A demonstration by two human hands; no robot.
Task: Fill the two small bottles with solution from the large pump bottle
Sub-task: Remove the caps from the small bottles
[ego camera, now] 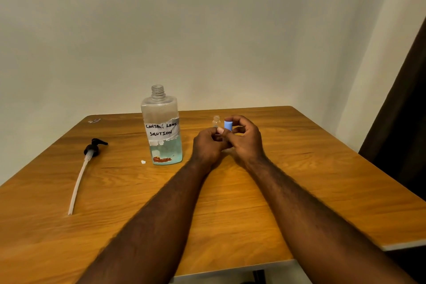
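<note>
Both forearms (175,210) reach forward over the wooden bench (322,157) and converge, so the two hands meet knuckle to knuckle just above its surface. The right hand (247,139) is curled, its thumb and fingers pinching a blue cap (228,125) that stands upright at the top of the grip. The left hand (208,145) is curled too, back toward the camera, with its thumb tip pressed just under the cap; what its fingers enclose is hidden, so I cannot tell what it holds.

Near the left hand, on its left side, stands the large bottle (161,127), upright, neck open, with bluish liquid in its lower part and a handwritten label reading "contact lens solution". Well beyond it, further left of that hand, the black pump head (93,147) lies on its side with its long pale tube pointing toward the camera. A small clear bottle (216,121), uncapped and upright, shows just behind the left hand's fingers, beside the cap; whether it is held or stands on the bench is unclear.
</note>
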